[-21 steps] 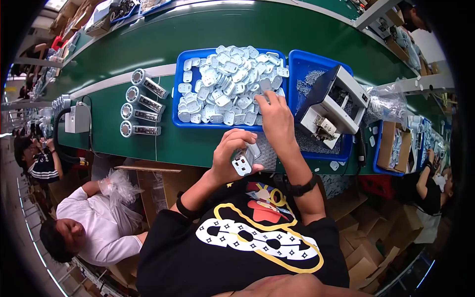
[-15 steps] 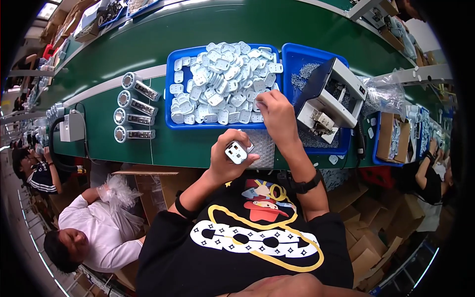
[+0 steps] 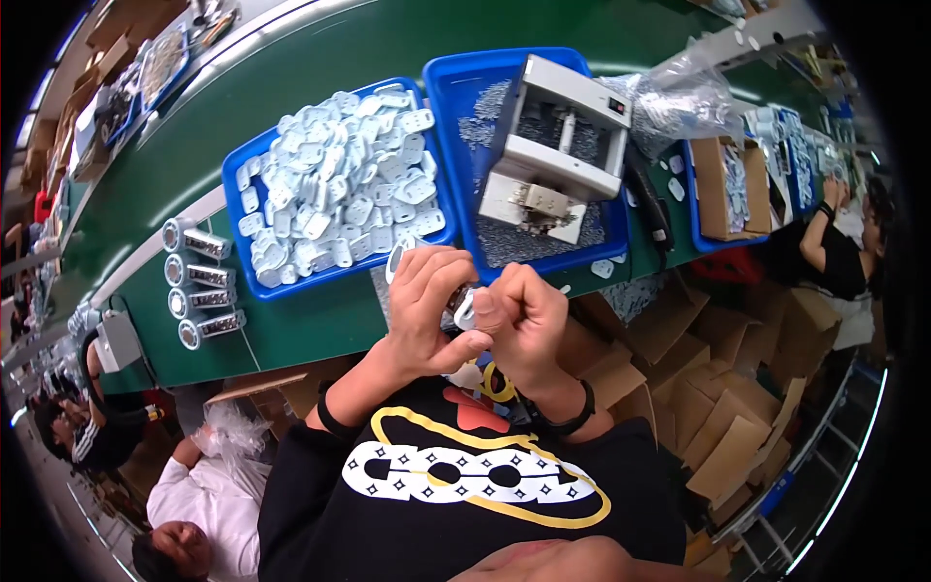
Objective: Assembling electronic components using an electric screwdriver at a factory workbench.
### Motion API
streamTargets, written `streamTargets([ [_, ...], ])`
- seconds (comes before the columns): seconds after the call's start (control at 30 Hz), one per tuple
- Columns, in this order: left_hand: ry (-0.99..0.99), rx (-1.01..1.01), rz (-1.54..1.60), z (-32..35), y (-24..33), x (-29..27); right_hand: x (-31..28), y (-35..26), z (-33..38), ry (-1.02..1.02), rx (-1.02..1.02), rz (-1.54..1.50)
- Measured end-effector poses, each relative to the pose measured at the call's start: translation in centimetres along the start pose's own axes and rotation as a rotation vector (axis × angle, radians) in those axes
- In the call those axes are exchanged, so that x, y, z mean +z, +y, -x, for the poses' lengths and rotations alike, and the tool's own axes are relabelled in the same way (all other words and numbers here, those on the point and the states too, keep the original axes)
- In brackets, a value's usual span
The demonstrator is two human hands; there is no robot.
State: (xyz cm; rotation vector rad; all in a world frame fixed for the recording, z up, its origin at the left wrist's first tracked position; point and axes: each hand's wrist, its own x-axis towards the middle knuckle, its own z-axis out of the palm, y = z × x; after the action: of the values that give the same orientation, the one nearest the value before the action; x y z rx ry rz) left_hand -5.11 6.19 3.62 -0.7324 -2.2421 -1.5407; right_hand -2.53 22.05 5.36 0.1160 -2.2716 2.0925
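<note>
My left hand is closed around a white tube-shaped device, held above the table's front edge close to my chest. The device's round end sticks out past my knuckles, and its near white end shows between my hands. My right hand is closed with curled fingers, its thumb against that near end. Whatever its fingers may hold is hidden. Beyond my left hand lies a blue tray heaped with small white plates.
Several similar devices lie in a row on the left. A second blue tray holds loose screws and a boxy machine. Right of it are a black corded tool and a plastic bag. Cardboard boxes stand below; a person is lower left.
My right hand has left the edge of the plate tray and come to the device in my left hand. The view has turned, so the trays appear tilted and further left.
</note>
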Motion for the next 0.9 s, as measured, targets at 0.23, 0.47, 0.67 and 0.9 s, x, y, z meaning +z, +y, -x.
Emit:
streamTargets([
  [0.23,-0.187,-0.127,0.274,0.7,-0.1,1.8,-5.2,0.5,-2.3,-0.261,-0.169,0.007],
  [0.47,-0.105,-0.339,0.372,2.2,-1.2,0.5,-22.8,4.0,-8.1,0.154,-0.184,1.225],
  [0.67,-0.031,-0.371,0.308,2.8,-2.2,-0.4,-26.3,5.2,-11.9,-0.502,-0.658,1.391],
  [0.9,0.043,-0.332,0.243,3.9,-2.2,-0.4,-26.0,6.0,-12.0,-0.655,-0.743,1.363],
])
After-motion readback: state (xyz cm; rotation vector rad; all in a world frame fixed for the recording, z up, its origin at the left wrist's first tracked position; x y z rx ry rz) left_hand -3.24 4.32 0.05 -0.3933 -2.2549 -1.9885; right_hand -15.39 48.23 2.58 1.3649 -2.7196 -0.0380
